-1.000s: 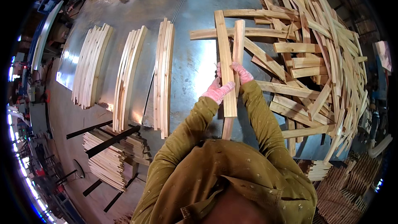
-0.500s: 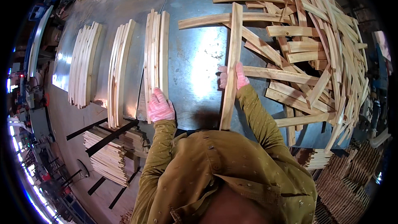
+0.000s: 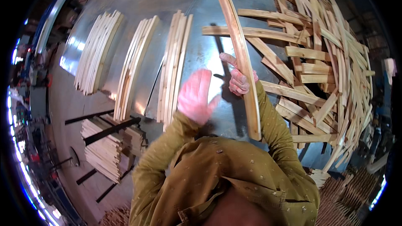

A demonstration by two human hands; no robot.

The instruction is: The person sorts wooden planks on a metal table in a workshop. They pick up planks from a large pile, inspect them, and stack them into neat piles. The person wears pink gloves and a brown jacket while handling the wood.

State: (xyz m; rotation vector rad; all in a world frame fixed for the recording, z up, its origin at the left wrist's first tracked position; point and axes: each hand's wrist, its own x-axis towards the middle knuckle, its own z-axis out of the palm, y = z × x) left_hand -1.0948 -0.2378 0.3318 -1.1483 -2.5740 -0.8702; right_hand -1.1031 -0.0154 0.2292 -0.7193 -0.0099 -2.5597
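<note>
My right grip (image 3: pixel 239 82) wraps lone slat (image 3: pixel 243 46), raised over tabletop (image 3: pixel 209 8), left of loose pile (image 3: pixel 307 53). My left grip (image 3: pixel 196 96) spread, empty, beside nearest row (image 3: pixel 171 58). Step seems single-slat handling; next move likely calls for steady right hold.

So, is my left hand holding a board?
No, the left hand is open, and the right hand holds the board.
</note>
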